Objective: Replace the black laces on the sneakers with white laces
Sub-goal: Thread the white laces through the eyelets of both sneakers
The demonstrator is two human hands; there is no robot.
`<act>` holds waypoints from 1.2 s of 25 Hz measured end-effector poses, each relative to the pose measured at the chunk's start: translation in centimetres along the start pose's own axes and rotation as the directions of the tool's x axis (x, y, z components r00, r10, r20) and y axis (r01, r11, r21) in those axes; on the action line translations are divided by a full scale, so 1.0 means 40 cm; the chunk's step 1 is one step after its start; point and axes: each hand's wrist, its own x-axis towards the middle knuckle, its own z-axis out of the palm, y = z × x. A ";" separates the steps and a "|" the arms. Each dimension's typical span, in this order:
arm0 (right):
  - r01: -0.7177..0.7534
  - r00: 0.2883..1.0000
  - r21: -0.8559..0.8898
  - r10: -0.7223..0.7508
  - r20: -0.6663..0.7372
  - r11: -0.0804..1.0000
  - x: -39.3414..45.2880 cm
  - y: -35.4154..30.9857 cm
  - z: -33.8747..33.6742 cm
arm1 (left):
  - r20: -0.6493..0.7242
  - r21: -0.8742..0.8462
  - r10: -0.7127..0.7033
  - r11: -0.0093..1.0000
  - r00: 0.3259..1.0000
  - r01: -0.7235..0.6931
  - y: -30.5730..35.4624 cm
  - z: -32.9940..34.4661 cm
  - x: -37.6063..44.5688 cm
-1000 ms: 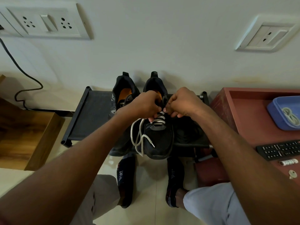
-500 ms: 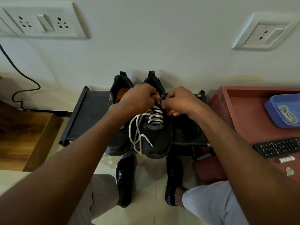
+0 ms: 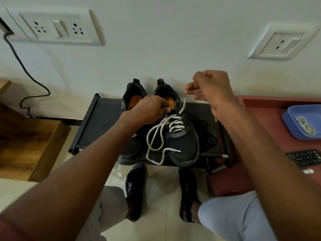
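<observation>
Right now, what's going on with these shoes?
A person is relacing a pair of black sneakers on a low black rack. The left hand grips the collar of the right-hand sneaker, which has a white lace through several eyelets, its loose ends trailing over the toe. The right hand is raised above the shoe with curled fingers. Removed black laces lie beside the shoe. Another white lace waits in a blue tray.

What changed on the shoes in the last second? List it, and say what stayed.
The right hand let go at the eyelets and rose toward the wall, fingers curled; whether it pinches the white lace is unclear. The left hand stayed gripping the right sneaker at its tongue. Both sneakers, the rack and the blue tray stayed put.
</observation>
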 end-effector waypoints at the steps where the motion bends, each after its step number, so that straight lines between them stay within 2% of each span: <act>1: 0.087 0.996 -0.146 -0.087 0.004 0.986 0.004 0.008 -0.007 | 0.004 0.002 0.007 1.000 1.000 -0.007 0.003 0.001 0.000; 2: 0.138 0.990 -0.323 -0.122 0.068 0.936 0.005 0.025 -0.008 | 0.008 0.002 0.013 1.000 1.000 -0.013 0.005 0.002 0.002; 3: 0.158 0.982 -0.477 -0.089 0.164 0.864 0.002 0.044 -0.003 | 0.010 0.002 0.016 1.000 1.000 -0.016 0.009 0.003 0.005; 5: 0.171 0.955 -0.621 0.025 0.294 0.765 0.003 0.075 0.014 | -0.002 0.003 0.014 1.000 1.000 -0.014 0.018 0.006 0.010; 10: 0.167 0.960 -0.596 0.007 0.278 0.786 -0.004 0.070 0.042 | -0.101 0.003 -0.011 1.000 0.995 0.012 0.017 0.001 0.006; 14: 0.227 0.954 -0.627 -0.041 0.297 0.746 -0.018 0.086 0.073 | -0.064 -0.024 -0.026 0.999 0.998 0.024 0.003 -0.003 -0.002; 18: 0.230 0.968 -0.650 -0.099 0.232 0.724 -0.014 0.099 0.088 | 0.002 -0.040 -0.035 0.999 0.999 0.035 -0.002 -0.002 0.008; 21: 0.185 0.980 -0.713 -0.074 0.184 0.676 -0.008 0.084 0.077 | -0.011 0.018 -0.018 1.000 1.000 0.018 -0.001 0.005 0.018; 23: 0.154 0.987 -0.673 -0.144 0.072 0.723 0.004 0.057 0.053 | -0.035 0.053 -0.005 0.999 0.999 0.007 0.003 0.013 0.017; 24: 0.171 0.973 -0.597 -0.228 -0.021 0.784 0.008 0.037 0.036 | -0.038 0.053 -0.006 0.999 0.999 0.008 0.004 0.013 0.015; 25: 0.241 0.928 -0.490 -0.347 -0.136 0.838 0.007 0.014 0.018 | -0.033 0.043 -0.010 0.999 0.999 0.012 0.002 0.011 0.013; 26: 0.336 0.866 -0.402 -0.447 -0.223 0.852 0.005 -0.005 0.001 | -0.024 0.022 -0.018 1.000 1.000 0.019 -0.003 0.009 0.011; 27: 0.404 0.828 -0.371 -0.507 -0.241 0.836 0.003 -0.013 -0.011 | -0.012 -0.008 -0.029 1.000 0.999 0.029 -0.008 0.005 0.008; 28: 0.427 0.838 -0.388 -0.519 -0.170 0.817 -0.001 -0.013 -0.017 | 0.003 -0.041 -0.041 0.998 0.999 0.041 -0.013 0.000 0.005; 29: 0.412 0.882 -0.440 -0.470 -0.027 0.798 -0.002 -0.002 -0.014 | 0.017 -0.069 -0.051 0.996 0.999 0.052 -0.017 -0.006 0.004; 30: 0.380 0.922 -0.526 -0.356 0.151 0.761 -0.007 0.014 -0.003 | 0.027 -0.089 -0.058 0.994 0.998 0.060 -0.020 -0.010 0.004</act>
